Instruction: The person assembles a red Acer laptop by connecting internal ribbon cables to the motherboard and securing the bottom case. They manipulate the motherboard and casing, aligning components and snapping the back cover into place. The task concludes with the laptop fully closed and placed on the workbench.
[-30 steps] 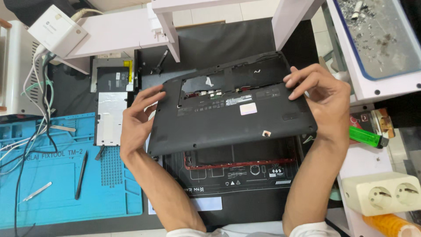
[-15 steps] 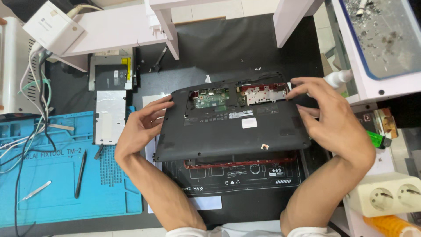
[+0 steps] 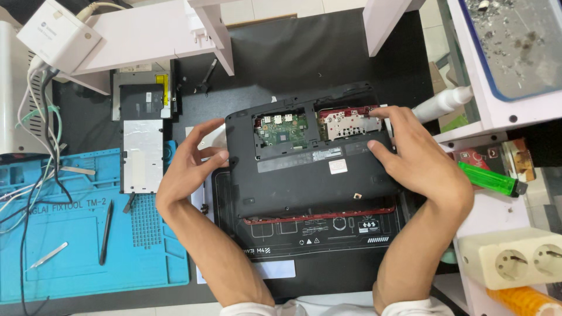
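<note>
Thing in hand: a black laptop bottom cover [image 3: 304,175], flat and wide, in the middle of the dark worktop [image 3: 304,52], lying on top of the laptop body [image 3: 316,234]

Holes in it: two open windows at the far edge show a green circuit board [image 3: 281,130] and a red and silver part [image 3: 348,122] underneath

Left hand [image 3: 190,172]: at the left edge of the cover, fingers spread and bent, the tips touching the edge (not wrapped around it, so more a push than a grip)

Right hand [image 3: 418,164]: lying open on the right end of the cover, fingers flat on top, thumb pressing on the black face

How it will handle: I think it is light and thin, made of hard plastic that bends a bit and could snap at the small clips; the smooth face may slip under flat fingers

Where to take hold: best by the two short edges, left and right, one hand on each, and away from the open windows so no finger pokes the boards

Near it on the left: a blue work mat [image 3: 88,234] with a black stick tool [image 3: 106,231] and tweezers [image 3: 49,255], and a silver flat part [image 3: 142,155] just beside the left hand

On the right: a green lighter [image 3: 489,178] and a white socket strip [image 3: 515,260], well apart from the cover
</note>
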